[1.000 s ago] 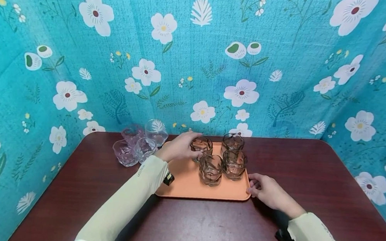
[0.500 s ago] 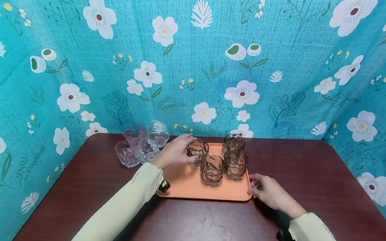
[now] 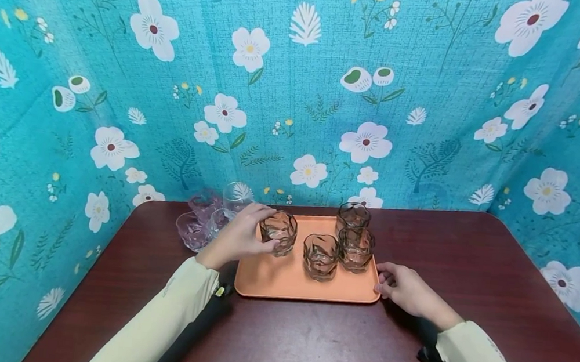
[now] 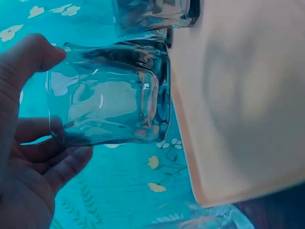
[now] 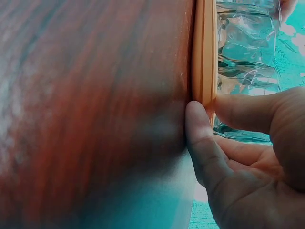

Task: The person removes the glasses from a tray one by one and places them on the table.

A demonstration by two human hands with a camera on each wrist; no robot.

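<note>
My left hand (image 3: 241,236) grips a brown-tinted glass tumbler (image 3: 282,234) by its rim, thumb on one side and fingers on the other. The tumbler is over the left part of an orange tray (image 3: 270,281); in the left wrist view its base (image 4: 159,95) appears a little off the tray surface. Several more brown tumblers (image 3: 320,258) stand on the tray's right half. At the tray's right edge, my right hand (image 3: 408,288) pinches the rim; the right wrist view shows thumb and index finger on the tray edge (image 5: 204,57).
Left of the tray stand several clear and purple-tinted glasses (image 3: 193,233), partly hidden behind my left hand. A dark reddish wooden table (image 3: 305,346) carries everything. Behind it hangs a teal flowered cloth (image 3: 278,86).
My left hand has moved left and slightly toward me with the brown tumbler, away from the other brown ones. My right hand stays at the tray's edge.
</note>
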